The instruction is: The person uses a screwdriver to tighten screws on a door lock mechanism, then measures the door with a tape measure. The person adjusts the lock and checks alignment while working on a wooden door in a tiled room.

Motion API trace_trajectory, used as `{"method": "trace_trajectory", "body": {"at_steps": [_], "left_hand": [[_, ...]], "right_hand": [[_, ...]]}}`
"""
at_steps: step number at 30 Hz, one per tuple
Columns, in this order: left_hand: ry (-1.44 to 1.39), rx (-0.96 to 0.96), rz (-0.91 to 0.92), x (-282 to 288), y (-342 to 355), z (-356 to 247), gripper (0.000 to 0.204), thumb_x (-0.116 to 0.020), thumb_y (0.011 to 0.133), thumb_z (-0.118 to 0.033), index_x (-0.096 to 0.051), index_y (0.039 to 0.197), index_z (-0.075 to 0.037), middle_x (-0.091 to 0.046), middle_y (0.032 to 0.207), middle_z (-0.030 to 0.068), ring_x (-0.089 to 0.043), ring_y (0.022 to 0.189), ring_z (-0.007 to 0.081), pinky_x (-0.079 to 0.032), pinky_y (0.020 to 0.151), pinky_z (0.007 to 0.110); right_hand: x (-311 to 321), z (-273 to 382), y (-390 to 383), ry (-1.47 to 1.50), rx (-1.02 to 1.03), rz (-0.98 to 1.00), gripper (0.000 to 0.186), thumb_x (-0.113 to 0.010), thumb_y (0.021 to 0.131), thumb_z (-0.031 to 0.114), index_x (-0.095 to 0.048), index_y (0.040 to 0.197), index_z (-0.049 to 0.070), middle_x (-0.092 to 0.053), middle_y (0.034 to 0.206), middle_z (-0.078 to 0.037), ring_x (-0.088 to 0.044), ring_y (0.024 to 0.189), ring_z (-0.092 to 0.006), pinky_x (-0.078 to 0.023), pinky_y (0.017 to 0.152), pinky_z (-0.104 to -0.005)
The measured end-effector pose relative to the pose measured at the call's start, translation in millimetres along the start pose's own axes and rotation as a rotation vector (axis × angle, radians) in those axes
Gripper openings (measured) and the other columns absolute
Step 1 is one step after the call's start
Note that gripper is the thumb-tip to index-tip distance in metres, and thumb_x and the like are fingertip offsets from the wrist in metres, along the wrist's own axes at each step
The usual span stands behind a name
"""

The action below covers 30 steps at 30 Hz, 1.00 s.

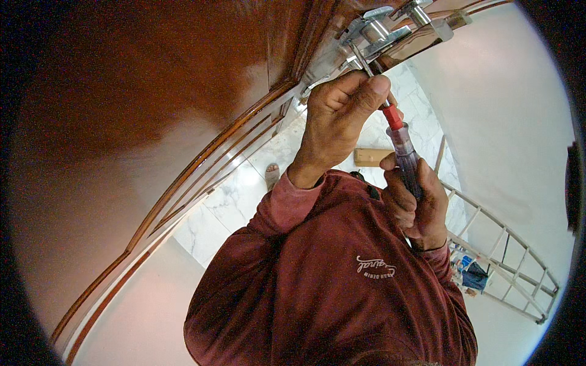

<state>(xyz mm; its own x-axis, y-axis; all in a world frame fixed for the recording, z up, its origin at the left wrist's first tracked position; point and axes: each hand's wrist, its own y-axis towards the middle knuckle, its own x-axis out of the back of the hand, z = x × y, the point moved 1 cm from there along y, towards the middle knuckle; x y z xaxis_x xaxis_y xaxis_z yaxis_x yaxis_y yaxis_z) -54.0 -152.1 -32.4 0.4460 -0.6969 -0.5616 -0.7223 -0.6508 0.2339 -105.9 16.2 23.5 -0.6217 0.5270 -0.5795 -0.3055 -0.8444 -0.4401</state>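
My right hand wraps around the clear, purplish handle of a screwdriver with a red collar. Higher up, the thumb and fingers of my left hand pinch its metal shaft. The shaft points up toward a shiny metal door handle and lock assembly at the edge of a brown wooden door. The tip reaches the metal fitting, but whether it sits in a screw is too small to tell. A flat reflective metal plate lies along the door's edge beside the shaft.
On the right, a metal ladder leans by the white wall, with dark blue cloth near it. A cardboard box rests on the marble-patterned floor below. One foot shows beside the door.
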Motion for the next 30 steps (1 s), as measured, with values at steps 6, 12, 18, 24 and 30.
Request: {"method": "trace_trajectory", "body": {"at_steps": [6,12,18,24,30], "left_hand": [[-0.086,-0.040,-0.017,-1.2,0.9,3.8,0.038,-0.057,0.099,-0.033,-0.067,0.087,0.002,-0.070,0.079,0.0083,-0.065,0.075,0.0130,-0.052,0.073,0.027],[-0.130,-0.073,-0.033,-6.7,0.9,4.9,0.038,-0.053,0.100,-0.029,-0.065,0.085,0.003,-0.069,0.081,0.0175,-0.069,0.080,0.0269,-0.054,0.080,0.039],[-0.140,-0.007,-0.040,-4.1,1.5,3.2,0.034,-0.054,0.100,-0.027,-0.064,0.082,0.001,-0.068,0.075,0.0158,-0.069,0.079,0.0278,-0.054,0.078,0.041],[-0.174,-0.049,-0.040,-5.6,1.5,7.9,0.034,-0.053,0.100,-0.026,-0.063,0.081,0.000,-0.068,0.075,0.0160,-0.069,0.077,0.0285,-0.054,0.078,0.041],[-0.163,-0.145,0.009,-3.8,0.9,12.4,0.033,-0.048,0.102,-0.026,-0.062,0.087,0.000,-0.068,0.077,0.0167,-0.069,0.077,0.0289,-0.055,0.079,0.043]], "right_hand": [[-8.0,9.0,1.7,-0.360,0.183,-0.137,0.050,-0.052,0.097,0.039,-0.051,0.120,-0.006,-0.047,0.058,-0.001,-0.032,0.038,-0.0057,-0.026,0.034,-0.0225],[-8.6,13.6,10.0,0.107,0.008,0.079,0.053,-0.048,0.100,0.035,-0.045,0.127,-0.009,-0.044,0.052,-0.001,-0.032,0.035,-0.0053,-0.028,0.032,-0.0201],[-3.4,4.9,8.9,0.324,-0.102,0.100,0.056,-0.046,0.101,0.040,-0.044,0.129,-0.008,-0.038,0.052,0.002,-0.031,0.035,-0.0046,-0.026,0.031,-0.0205],[1.5,4.5,13.6,0.126,-0.041,0.121,0.055,-0.053,0.099,0.039,-0.045,0.130,-0.006,-0.040,0.055,0.002,-0.031,0.037,-0.0037,-0.025,0.032,-0.0209],[-9.2,4.8,11.3,-0.953,0.426,-0.158,0.045,-0.060,0.094,0.025,-0.049,0.128,-0.002,-0.061,0.081,-0.011,-0.056,0.062,-0.0226,-0.046,0.054,-0.0302]]}}
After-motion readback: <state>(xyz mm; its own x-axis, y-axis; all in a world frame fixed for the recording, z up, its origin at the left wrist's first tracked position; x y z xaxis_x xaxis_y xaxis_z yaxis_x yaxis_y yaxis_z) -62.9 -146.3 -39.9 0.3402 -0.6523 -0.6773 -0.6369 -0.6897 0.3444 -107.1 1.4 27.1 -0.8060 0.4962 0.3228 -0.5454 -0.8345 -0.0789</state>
